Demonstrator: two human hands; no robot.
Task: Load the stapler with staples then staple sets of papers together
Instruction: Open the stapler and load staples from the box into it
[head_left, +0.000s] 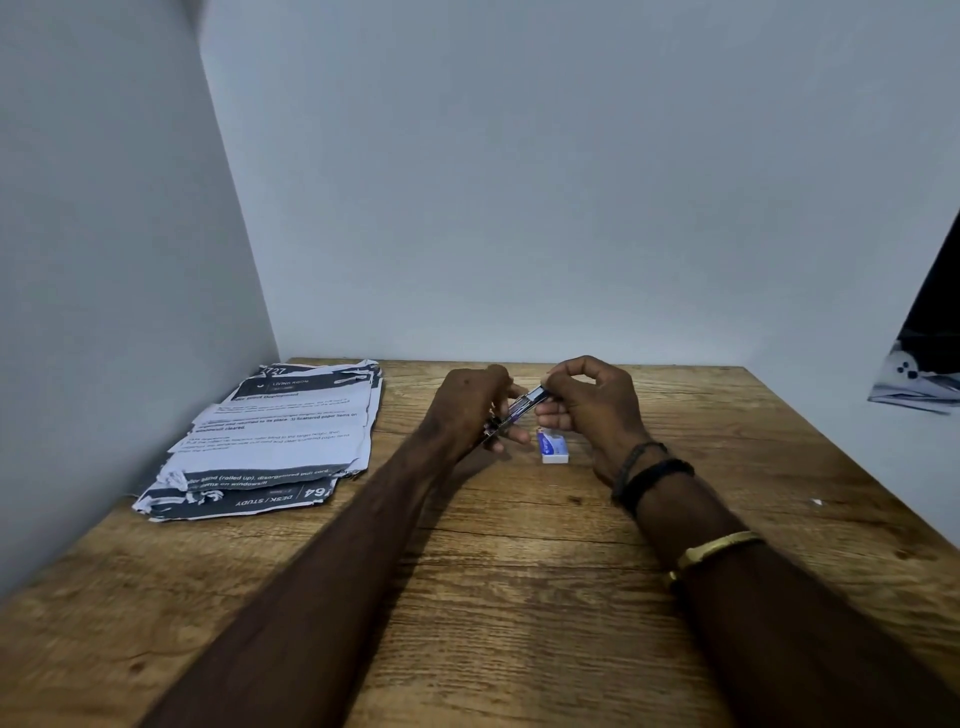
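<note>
A small stapler (522, 406) with a shiny metal channel is held above the wooden table (519, 597), tilted up to the right. My left hand (470, 408) grips its lower end. My right hand (592, 400) pinches its upper end with thumb and fingertips. Whether staples sit in the channel is too small to tell. A small blue and white staple box (553, 448) lies on the table just below my right hand. A stack of printed papers (275, 439) with torn edges lies at the far left of the table.
White walls close the table in at the back and on the left. A dark object with white print (924, 364) hangs at the right edge. A tiny white scrap (816, 502) lies on the table at the right.
</note>
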